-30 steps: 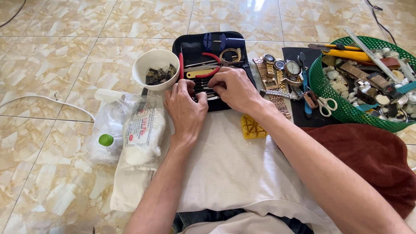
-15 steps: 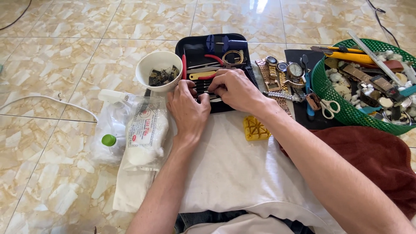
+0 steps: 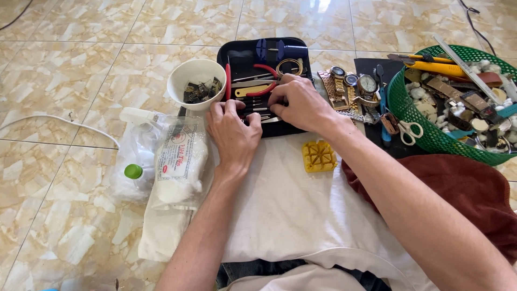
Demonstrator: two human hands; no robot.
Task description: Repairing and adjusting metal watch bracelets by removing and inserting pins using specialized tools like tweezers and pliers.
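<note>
Both hands work in the black tool case (image 3: 237,56). Left hand (image 3: 232,132) presses the small tools; right hand (image 3: 299,102), fingers narrow, picks among them. Lifting 1 free likely needs a careful pinch.

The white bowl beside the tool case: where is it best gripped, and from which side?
Judging by its pose, the white bowl stands upright with small dark parts inside, so a grip on the bare rim, from above on its left side, looks best. The tool case touches its right side and the left hand lies just below, so those approaches are crowded.
</note>
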